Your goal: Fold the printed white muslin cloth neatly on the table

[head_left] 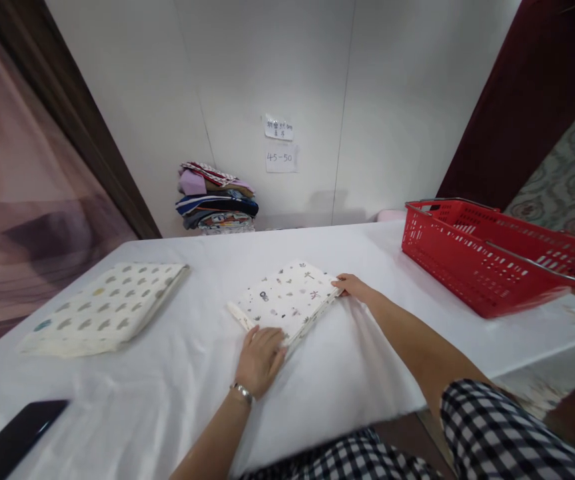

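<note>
A folded white cloth (287, 297) with small plant and animal prints lies at the middle of the table, turned at an angle. On its near edge rests my left hand (261, 360), fingers stretched over the top layer and a silver bracelet on the wrist. My right hand (351, 285) pinches the cloth's right corner between thumb and fingers. Further left lies another folded cloth (112, 303), cream with grey cloud-like shapes; neither hand touches it.
A red plastic basket (447, 267) with metal handles stands at the right of the white-covered table (177, 393). At the lower left lies a dark phone (17, 437). Behind the table's far edge is a stack of folded fabrics (217, 200), beside a wall with paper labels (281, 159).
</note>
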The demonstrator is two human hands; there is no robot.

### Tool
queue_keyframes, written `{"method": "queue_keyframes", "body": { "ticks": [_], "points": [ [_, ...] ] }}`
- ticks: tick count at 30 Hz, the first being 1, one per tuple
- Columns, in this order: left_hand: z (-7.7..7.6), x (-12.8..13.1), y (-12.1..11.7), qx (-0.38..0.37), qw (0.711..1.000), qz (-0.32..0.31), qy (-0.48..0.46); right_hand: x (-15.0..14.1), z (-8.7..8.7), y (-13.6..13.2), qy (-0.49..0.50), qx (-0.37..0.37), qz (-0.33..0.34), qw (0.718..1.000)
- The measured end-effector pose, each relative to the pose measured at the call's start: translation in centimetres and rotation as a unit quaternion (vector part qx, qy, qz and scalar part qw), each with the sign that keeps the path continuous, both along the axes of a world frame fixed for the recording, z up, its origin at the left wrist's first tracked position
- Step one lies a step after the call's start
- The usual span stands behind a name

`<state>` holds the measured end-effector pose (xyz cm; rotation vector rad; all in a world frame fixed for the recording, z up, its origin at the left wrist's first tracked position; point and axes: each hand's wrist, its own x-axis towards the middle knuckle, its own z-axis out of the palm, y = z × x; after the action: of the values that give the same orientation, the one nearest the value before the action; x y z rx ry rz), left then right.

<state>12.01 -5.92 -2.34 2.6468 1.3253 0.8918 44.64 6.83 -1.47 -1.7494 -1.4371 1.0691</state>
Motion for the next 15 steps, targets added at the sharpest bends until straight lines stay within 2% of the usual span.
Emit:
{"method": "queue_keyframes", "body": {
  "ticks": [3,7,10,13,15],
  "points": [
    [0.4,0.4,-0.6,-0.002,0.999,-0.046,-0.006,-0.5,0.1,-0.1,-0.04,0.006,-0.007,0.999],
    [0.7,0.6,-0.7,-0.009,0.999,-0.04,-0.033,-1.1,0.7,-0.7,-0.135,0.032,-0.01,0.99],
    [0.7,0.7,-0.8,-0.01,0.998,-0.046,-0.041,-2.2,1.7,-1.1,-0.207,0.064,0.002,0.976],
    [0.8,0.8,-0.9,-0.011,0.998,-0.046,-0.049,-4.9,3.2,-1.2,-0.27,0.145,0.051,0.95],
    [0.9,1.0,-1.0,-0.012,0.998,-0.043,-0.051,-7.5,4.1,-1.2,-0.316,0.229,0.113,0.914]
  ]
}}
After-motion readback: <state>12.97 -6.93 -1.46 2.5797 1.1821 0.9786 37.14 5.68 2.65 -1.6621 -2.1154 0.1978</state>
